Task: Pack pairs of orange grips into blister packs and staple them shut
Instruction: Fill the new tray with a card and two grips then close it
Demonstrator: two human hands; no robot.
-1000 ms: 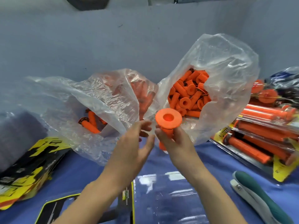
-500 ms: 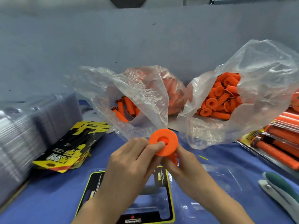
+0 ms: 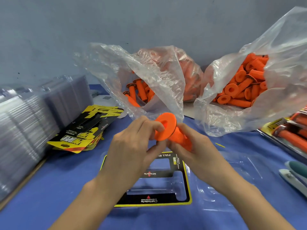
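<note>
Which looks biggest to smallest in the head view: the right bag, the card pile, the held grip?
Largest: right bag
Then: card pile
Smallest: held grip, though it is nearest the camera, so the order is safe.

Surface: a blue-covered table (image 3: 58, 180) filled the lower frame.
Lower centre: an open blister pack (image 3: 166, 201) lay flat, its black-and-yellow card facing up.
Left edge: a stack of clear blister shells (image 3: 25, 130) stood there, blurred.
Left of centre: printed cards (image 3: 86, 131) lay in a loose pile beside the shells.
Upper centre: a clear left bag (image 3: 149, 77) held orange grips.
Upper right: a fuller right bag (image 3: 232, 117) held more.
Right edge: packed blister packs (image 3: 289, 130) lay piled, with a stapler (image 3: 295, 175) below them.
</note>
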